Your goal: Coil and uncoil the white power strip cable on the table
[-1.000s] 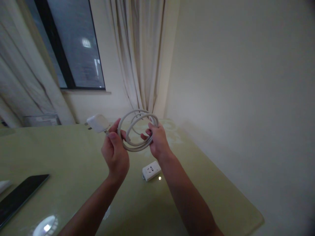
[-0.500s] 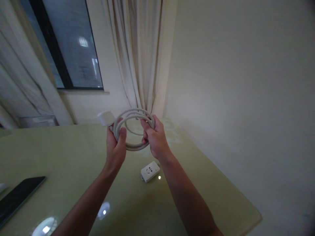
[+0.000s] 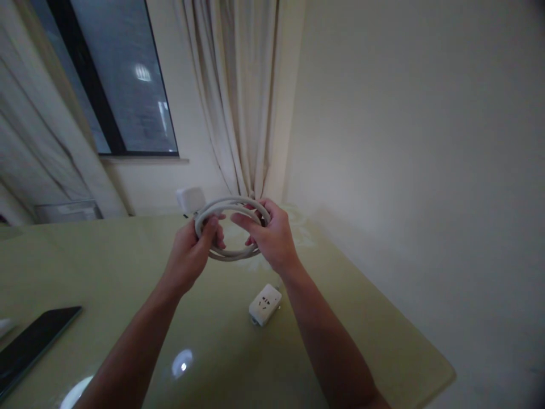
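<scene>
A coiled pale cable (image 3: 232,256) held in two bare hands, above and beyond the white socket block (image 3: 265,305).
From where I stand it looks light, springy and smooth, so a loose pinch could let the loops slip; the coil's two sides, where the turns bunch, seem the best hold. The left hand's (image 3: 191,250) grip wraps one side, near the white plug (image 3: 191,199); the right hand's (image 3: 275,236) clasps the other, thumb inside the ring. The glossy green counter (image 3: 361,335) carries the socket block, a black tablet (image 3: 34,343) well to the block's left, a cream curtain (image 3: 242,96) beyond it.
</scene>
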Tool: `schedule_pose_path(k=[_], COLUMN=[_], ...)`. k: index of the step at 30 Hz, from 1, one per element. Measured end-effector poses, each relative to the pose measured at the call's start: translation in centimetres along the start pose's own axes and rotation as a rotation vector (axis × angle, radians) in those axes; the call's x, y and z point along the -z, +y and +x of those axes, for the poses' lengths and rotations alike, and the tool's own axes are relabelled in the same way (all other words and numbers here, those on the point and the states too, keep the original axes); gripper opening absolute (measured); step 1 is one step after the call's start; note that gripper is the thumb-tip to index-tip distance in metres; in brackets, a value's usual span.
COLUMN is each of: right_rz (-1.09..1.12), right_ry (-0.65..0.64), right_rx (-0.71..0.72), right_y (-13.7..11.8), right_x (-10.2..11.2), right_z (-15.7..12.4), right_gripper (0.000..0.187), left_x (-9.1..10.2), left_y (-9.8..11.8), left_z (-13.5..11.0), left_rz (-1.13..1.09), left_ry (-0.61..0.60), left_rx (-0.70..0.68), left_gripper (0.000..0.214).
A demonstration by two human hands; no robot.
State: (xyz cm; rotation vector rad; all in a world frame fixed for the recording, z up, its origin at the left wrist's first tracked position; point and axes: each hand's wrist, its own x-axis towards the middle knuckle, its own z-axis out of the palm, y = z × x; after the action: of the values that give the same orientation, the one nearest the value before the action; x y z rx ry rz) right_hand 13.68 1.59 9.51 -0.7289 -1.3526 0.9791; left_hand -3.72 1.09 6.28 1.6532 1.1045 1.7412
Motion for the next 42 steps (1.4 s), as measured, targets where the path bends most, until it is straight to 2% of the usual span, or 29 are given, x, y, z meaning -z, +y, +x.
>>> schedule_pose_path(k=[3,6,9,13,16,19,20,22,24,27,29,32,34,37,40,42], right_rz=[0.101,0.146,0.083,0.103,0.225,0.201,0.132,-0.084,-0.319,-0.525,-0.622,-0.710,-0.649,-0.445,-0.190,-0.018], right_ry=[-0.138,-0.215,-0.216,-0.257,-0.314,-0.498,-0.592,-0.754,-0.847,-0.886,-0.847,-0.708,-0.628,-0.507,-0.377,-0.314], right_rx=[-0.063,-0.142,-0.148,-0.124,-0.056,-0.030,-0.029,-0.028,-0.050,-0.119,-0.134,-0.134,-0.123,-0.098,-0.171,-0.255], right_y=[-0.1,0.5,1.1,1.4,2.2,3.3,3.6,3.8,3.7,3.4,3.3,3.2,3.0,3.0,3.0,2.8], right_x=[0.5,0.9,1.0,0.6,-0.4,-1.6,-1.8,-2.1,-2.0,-0.8,0.6,3.0,4.2,4.9,4.5,4.2], right_z=[0.2,0.5,0.7,0.8,0.7,0.3,0.2,0.1,0.3,1.0,1.7,2.5,2.8,3.0,3.0,3.0], right_gripper=[0.047,0.052,0.052,0.052,0.073,0.098,0.100,0.090,0.074,0.063,0.062,0.060,0.056,0.046,0.036,0.034], left_x=[0.3,-0.2,-0.9,-1.0,-0.6,0.5,1.1,2.5,3.8,5.1,5.6,6.5,7.3,8.0,7.1,5.9], left_y=[0.6,1.1,1.6,2.3,3.0,3.4,3.5,3.6,3.8,4.0,3.9,3.2,2.7,2.2,1.9,1.8], left_z=[-0.1,-0.4,-0.6,-0.6,-0.4,0.0,0.2,0.8,1.3,1.6,1.5,1.0,0.7,0.5,0.3,0.1], left_rz=[-0.107,-0.347,-0.507,-0.636,-0.790,-0.935,-0.964,-0.978,-0.911,-0.638,-0.397,-0.099,0.078,0.441,0.675,0.761], left_ry=[-0.090,-0.098,-0.074,-0.023,0.080,0.189,0.218,0.250,0.275,0.287,0.273,0.262,0.253,0.109,-0.081,-0.141], left_rx=[0.109,0.204,0.300,0.427,0.428,0.372,0.346,0.304,0.280,0.216,0.100,-0.075,-0.123,-0.252,-0.589,-0.817], left_gripper=[0.054,0.059,0.062,0.051,0.047,0.052,0.054,0.057,0.057,0.052,0.049,0.054,0.059,0.068,0.055,0.041])
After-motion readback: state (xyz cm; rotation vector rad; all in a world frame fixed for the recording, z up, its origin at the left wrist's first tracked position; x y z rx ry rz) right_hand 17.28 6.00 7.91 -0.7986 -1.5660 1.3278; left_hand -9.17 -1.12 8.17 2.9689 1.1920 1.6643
